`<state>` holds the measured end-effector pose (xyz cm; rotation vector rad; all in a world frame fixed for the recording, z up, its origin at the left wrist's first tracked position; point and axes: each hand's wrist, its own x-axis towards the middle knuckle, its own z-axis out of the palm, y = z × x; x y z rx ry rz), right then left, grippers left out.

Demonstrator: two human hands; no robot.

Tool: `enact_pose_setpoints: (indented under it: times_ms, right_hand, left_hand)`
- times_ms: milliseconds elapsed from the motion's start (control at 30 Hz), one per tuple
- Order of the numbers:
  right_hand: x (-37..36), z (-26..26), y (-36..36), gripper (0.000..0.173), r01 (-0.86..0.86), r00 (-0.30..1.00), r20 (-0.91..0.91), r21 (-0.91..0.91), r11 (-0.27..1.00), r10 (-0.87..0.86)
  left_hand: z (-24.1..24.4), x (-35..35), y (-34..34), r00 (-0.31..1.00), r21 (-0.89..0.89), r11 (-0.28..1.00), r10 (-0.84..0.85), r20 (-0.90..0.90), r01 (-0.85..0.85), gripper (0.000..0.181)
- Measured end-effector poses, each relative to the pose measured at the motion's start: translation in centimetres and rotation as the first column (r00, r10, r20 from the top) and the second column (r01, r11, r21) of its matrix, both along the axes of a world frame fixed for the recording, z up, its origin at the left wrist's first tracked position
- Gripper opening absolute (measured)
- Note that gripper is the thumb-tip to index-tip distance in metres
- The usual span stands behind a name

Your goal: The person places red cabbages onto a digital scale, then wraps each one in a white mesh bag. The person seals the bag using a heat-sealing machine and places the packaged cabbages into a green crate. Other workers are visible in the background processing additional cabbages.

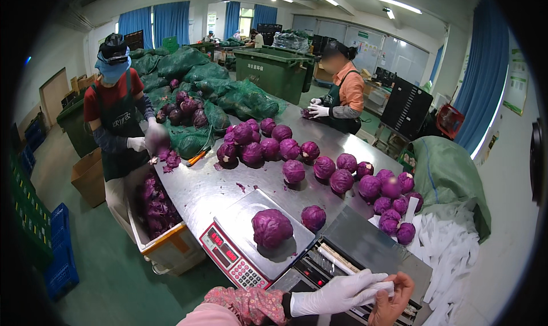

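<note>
My left hand (pixel 346 292), in a white glove under a pink floral sleeve, reaches across the front of a film wrapping machine (pixel 338 257). My bare right hand (pixel 394 298) meets it there, its thumb and fingers around white glove material at the left fingertips. Whether that material is a separate piece cannot be told. Left of the hands, a large purple cabbage (pixel 272 228) rests on the steel pan of a red-framed digital scale (pixel 233 257), whose display is lit. A smaller purple cabbage (pixel 313 218) sits just beyond the pan.
Several trimmed cabbages (pixel 269 148) spread across the steel table (pixel 197 189). Green net sacks (pixel 239 97) are heaped at its far left. A co-worker (pixel 117 112) handles a cabbage over a bin of leaves (pixel 158 210); another (pixel 342 90) stands opposite. White strips (pixel 449 244) pile up at right.
</note>
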<state>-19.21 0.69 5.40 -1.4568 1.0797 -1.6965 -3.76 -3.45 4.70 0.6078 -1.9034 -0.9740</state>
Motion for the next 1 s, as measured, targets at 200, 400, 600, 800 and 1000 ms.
enact_pose_setpoints:
  times_ms: [200, 400, 600, 800, 1000]
  right_hand:
    - [1.9, -3.6, -2.6, 0.029, -0.078, 0.969, 0.244, 0.176, 0.981, 0.033]
    - [3.9, -3.4, -4.9, 0.010, 0.268, 0.787, -0.476, -0.310, 0.912, -0.393]
    - [4.4, -2.6, -6.2, 0.005, 0.144, 0.675, -0.589, -0.484, 0.863, -0.443]
    - [4.7, -3.8, -6.0, 0.013, -0.301, 0.919, 0.367, 0.419, 0.857, 0.143]
    - [3.2, -7.6, -2.3, 0.027, -0.650, 0.712, 0.322, 0.639, 0.412, 0.624]
  left_hand:
    - [-1.6, 2.3, -1.8, 0.977, 0.237, 0.965, 0.066, 0.205, -0.115, 0.055]
    - [-3.9, 2.9, -3.6, 0.830, 0.546, 0.680, -0.171, -0.531, 0.490, 0.065]
    - [-5.9, 3.5, -3.1, 0.628, 0.595, 0.346, 0.022, -0.778, 0.726, 0.043]
    - [-7.5, 6.7, -2.3, 0.819, 0.640, 0.727, 0.197, -0.540, 0.247, 0.015]
    - [-6.3, 12.2, -1.5, 0.402, 0.501, 0.300, 0.334, -0.853, 0.812, 0.019]
